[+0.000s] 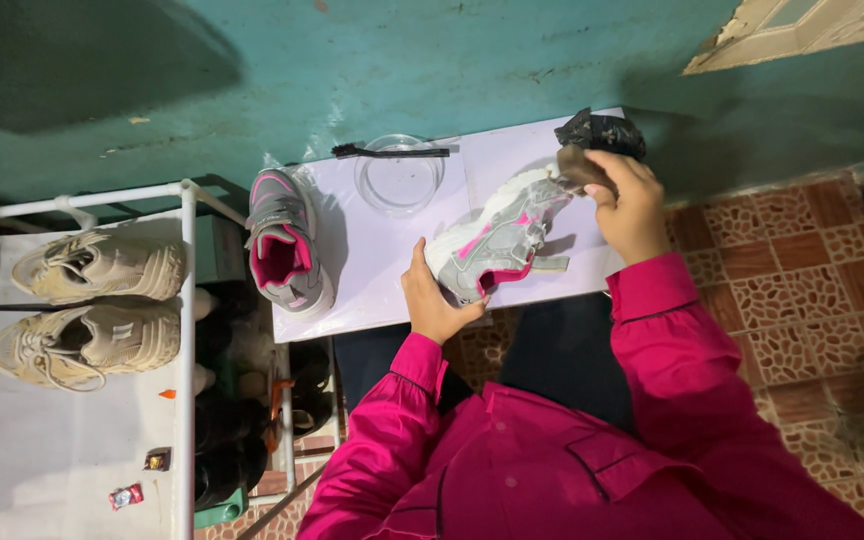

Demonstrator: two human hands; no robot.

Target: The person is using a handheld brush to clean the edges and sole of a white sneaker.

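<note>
Both hands on one grey-and-pink sneaker (497, 240) over the white table (382, 290).

My left hand (435, 300) grips its heel end; my right hand (630, 205) presses a brownish cloth (580, 168) against its toe. Matching sneaker (284, 242), clear glass bowl (399, 178) and black brush (390, 152) sit on the table, left of it.

Two small packets on the white shelf top at the lower left

A small red packet (126, 496) with pale markings lies near the front edge of the white rack shelf (52, 460); just beyond it — slightly further in — sits a smaller dark brown square packet (157, 459) with a glint of orange. Both lie flat, apart from each other, below the pair of beige shoes (92, 305). No signs or screens show.
</note>
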